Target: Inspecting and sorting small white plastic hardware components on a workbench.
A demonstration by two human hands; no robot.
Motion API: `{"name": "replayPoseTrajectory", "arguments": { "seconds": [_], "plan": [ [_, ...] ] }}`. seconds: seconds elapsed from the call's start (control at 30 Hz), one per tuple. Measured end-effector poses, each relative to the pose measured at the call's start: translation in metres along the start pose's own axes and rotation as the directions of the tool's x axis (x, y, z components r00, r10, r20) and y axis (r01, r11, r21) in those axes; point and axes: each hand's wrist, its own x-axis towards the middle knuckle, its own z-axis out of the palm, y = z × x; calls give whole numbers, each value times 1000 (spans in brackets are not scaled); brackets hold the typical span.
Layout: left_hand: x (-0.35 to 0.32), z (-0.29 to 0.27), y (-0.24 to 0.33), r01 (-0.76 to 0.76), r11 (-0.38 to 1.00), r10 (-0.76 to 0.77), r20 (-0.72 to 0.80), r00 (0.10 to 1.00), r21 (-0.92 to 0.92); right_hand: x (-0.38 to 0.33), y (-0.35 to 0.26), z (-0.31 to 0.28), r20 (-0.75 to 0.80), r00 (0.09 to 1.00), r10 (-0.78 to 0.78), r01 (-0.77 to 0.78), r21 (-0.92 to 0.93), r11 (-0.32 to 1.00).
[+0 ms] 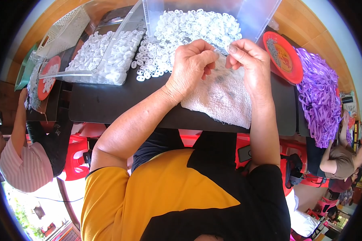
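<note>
My left hand (191, 64) and my right hand (249, 62) meet above a white towel (223, 98) lying on a black table (108, 102). Both hands have the fingers pinched together, fingertips almost touching. Something small sits between them, too hidden to make out. Just beyond my hands lies a heap of small white plastic rings (181, 36), spilling from a clear plastic bin (253, 16).
A second clear bin (104, 60) of white rings lies at the left. A red plate (283, 56) and a pile of purple straps (319, 96) are at the right. Other people sit at the left (24, 156) and right (342, 160). Red stools stand below the table.
</note>
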Motion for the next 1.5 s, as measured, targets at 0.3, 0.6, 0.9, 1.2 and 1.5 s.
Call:
{"name": "replayPoseTrajectory", "arguments": {
  "seconds": [0.3, 0.6, 0.9, 1.2, 1.5],
  "plan": [
    [0, 0, -1, -14, 999, 13, 30, 999, 29, 0, 0, 0, 5, 1000, 0, 0, -9, 1000],
    [-1, 0, -1, -12, 998, 10, 36, 999, 56, 0, 4, 0, 78, 997, 11, -11, 7, 1000],
    [0, 1, -3, -9, 1000, 8, 27, 1000, 22, 0, 8, 2, 99, 995, -9, 7, 13, 1000],
    [1, 0, -4, -32, 999, 30, 51, 998, 42, -2, 3, 5, 53, 998, 22, -22, 7, 1000],
    [-2, 2, -3, 9, 1000, -9, 25, 1000, 19, -1, 10, 6, 82, 997, -10, 8, 25, 1000]
  ]
}}
